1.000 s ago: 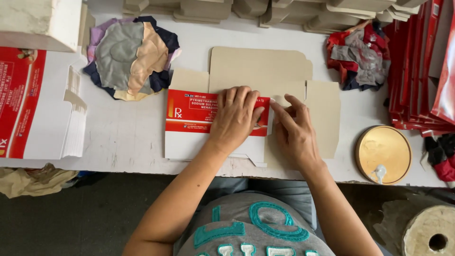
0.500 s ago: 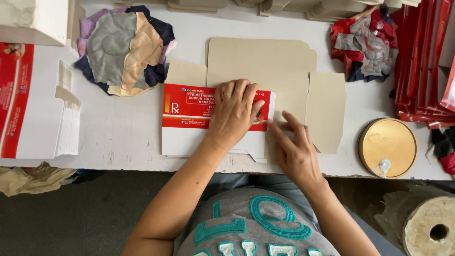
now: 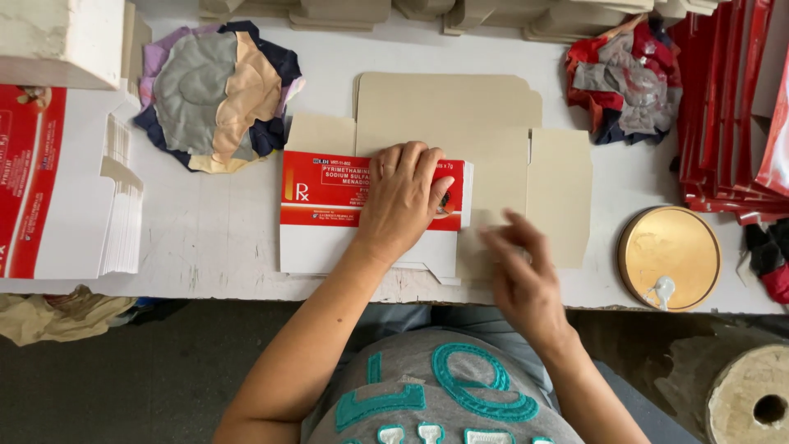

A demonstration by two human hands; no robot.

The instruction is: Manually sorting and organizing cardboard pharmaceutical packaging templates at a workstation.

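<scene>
The left hand (image 3: 403, 197) lies flat, fingers spread, pressing down on the folded red-and-white panel of a flattened carton (image 3: 448, 123) that lies on the white worktable (image 3: 222, 238), close to its near edge. It grips nothing; it simply pins the card. The right hand (image 3: 522, 275) hovers just beside it over the carton's plain tan flap, fingers loosely open and blurred, so I cannot tell whether they touch the board. Left of the carton a stack of flat cartons (image 3: 66, 197) sits by a round pad of patchwork cloth (image 3: 218, 94). To the right stand a round golden tin (image 3: 670, 256), a heap of rags (image 3: 629, 78) and upright red cartons (image 3: 723, 99).
</scene>
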